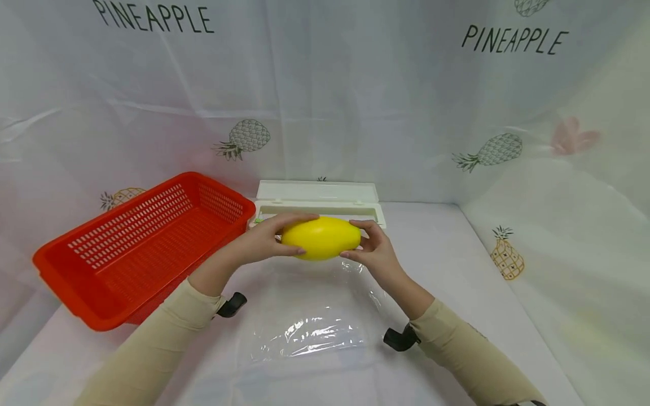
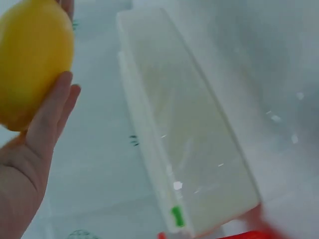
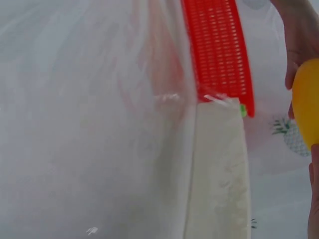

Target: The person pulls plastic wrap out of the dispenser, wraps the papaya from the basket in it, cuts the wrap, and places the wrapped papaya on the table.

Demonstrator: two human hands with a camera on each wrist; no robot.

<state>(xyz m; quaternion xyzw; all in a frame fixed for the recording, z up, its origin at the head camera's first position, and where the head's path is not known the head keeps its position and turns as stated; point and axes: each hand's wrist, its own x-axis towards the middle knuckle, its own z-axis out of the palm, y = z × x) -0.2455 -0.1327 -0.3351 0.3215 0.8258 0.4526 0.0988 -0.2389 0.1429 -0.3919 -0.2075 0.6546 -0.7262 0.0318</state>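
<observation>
A smooth yellow oval fruit (image 1: pixel 321 238), greenish at its right end, is held lengthwise between both hands above the table. My left hand (image 1: pixel 260 241) grips its left end, fingers over the top and thumb along the lower side. The right hand (image 1: pixel 377 251) pinches the other end between fingers and thumb. In the left wrist view the fruit (image 2: pixel 32 59) rests against the left palm and fingers. At the right wrist view's edge, the fruit (image 3: pixel 306 102) is partly cut off. Below lies a sheet of clear plastic film (image 1: pixel 310 335), wrinkled at its near edge.
Behind the hands stands a long white film dispenser box (image 1: pixel 317 192), lid raised, with a small green piece (image 2: pixel 177 216) at one end. A red slotted plastic basket (image 1: pixel 152 248) stands at the left. The pineapple-print sheet (image 1: pixel 330 101) forms a wall behind.
</observation>
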